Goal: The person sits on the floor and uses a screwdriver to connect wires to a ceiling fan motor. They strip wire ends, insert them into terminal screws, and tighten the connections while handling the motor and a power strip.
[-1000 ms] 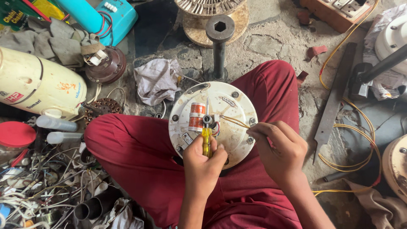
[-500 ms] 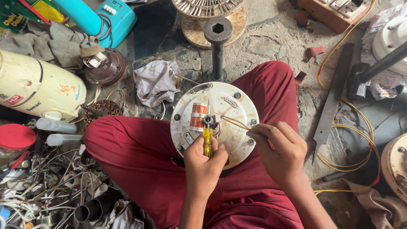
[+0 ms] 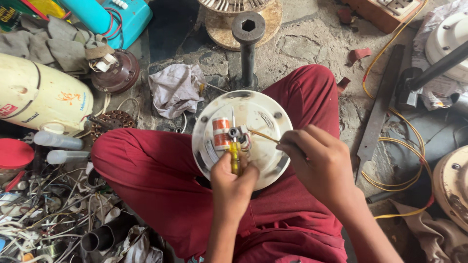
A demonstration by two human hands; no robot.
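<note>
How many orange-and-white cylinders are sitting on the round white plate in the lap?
2: both cylinders lie side by side on the round white plate, left of centre, beside the yellow screwdriver in the left hand. The hands may hide more.

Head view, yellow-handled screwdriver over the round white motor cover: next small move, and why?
Probably keep the left hand steady and nudge the thin wire with the right hand. The yellow-handled screwdriver stands upright with its tip at the hub of the round white motor cover, beside the orange-banded cylinders, and the thin wire already runs from the right fingers toward that hub.
</note>
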